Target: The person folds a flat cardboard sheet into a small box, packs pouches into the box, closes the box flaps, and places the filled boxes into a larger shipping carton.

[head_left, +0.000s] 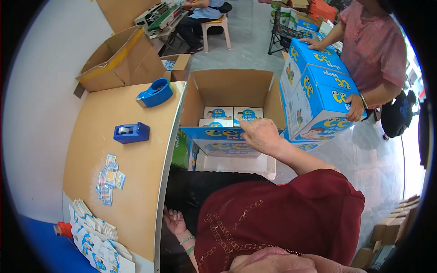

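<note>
A large cardboard carton (230, 82) with a blue printed front stands open in front of me. Several small white-and-blue boxes (218, 112) sit inside it, one of them lower and nearer. Over the carton's front edge bends my right hand (261, 135), its fingers curled beside the right-hand small box (248, 113). The fingertips are partly hidden, so what they grip does not show. My left hand (175, 221) hangs low beside the table's edge, palm partly showing, fingers loosely apart, with nothing in it.
On the table (132, 182) at left are two blue tape dispensers (131, 133), small sachets (109, 177) and stacked flat printed cartons (100, 241). At right a co-worker (373, 45) rests both hands on blue cartons (318, 91). Another person (200, 18) sits at a machine (159, 18) behind.
</note>
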Available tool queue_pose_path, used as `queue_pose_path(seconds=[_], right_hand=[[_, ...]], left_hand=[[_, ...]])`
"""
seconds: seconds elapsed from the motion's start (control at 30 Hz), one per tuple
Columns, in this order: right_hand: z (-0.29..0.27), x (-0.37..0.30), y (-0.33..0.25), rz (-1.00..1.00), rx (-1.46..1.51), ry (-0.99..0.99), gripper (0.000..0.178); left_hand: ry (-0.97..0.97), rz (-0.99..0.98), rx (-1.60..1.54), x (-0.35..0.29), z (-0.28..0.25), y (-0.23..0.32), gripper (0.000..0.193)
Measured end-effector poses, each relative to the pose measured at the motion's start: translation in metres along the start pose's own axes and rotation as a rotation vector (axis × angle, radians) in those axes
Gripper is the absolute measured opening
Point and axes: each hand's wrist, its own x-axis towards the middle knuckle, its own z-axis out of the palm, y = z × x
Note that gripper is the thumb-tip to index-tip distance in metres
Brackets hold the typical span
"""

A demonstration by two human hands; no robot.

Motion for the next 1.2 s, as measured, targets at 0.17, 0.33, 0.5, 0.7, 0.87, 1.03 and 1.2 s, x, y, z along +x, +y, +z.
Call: queue_pose_path(seconds=[0.17,0.33,0.5,0.7,0.87,1.03,1.2], right_hand=[[-0.001,0.0,0.0,0.034,0.003,0.004,0.02],[0.003,-0.003,-0.001,0.035,-0.009,-0.005,0.013],[0.008,-0.003,0.007,0.027,0.046,-0.013,0.013],[0.007,-0.002,0.004,0.041,0.086,0.002,0.008],[0.001,-0.001,0.005,0.02,0.109,-0.02,0.007],[-0.001,-0.006,0.003,0.027,0.129,-0.003,0.008],[-0.004,-0.004,0.004,0.043,0.123,-0.052,0.009]], left_hand=[[-0.004,-0.016,-0.005,0.004,0.001,-0.003,0.046],[0.007,-0.057,-0.014,-0.004,0.003,0.003,0.045],[0.005,-0.082,-0.026,0.004,0.007,0.002,0.044],[0.015,-0.12,-0.025,0.005,0.007,0.005,0.044],[0.017,-0.118,-0.008,0.006,0.007,0.003,0.045],[0.02,-0.119,-0.01,0.001,0.008,0.003,0.044],[0.02,-0.115,-0.007,0.003,0.008,0.002,0.044]])
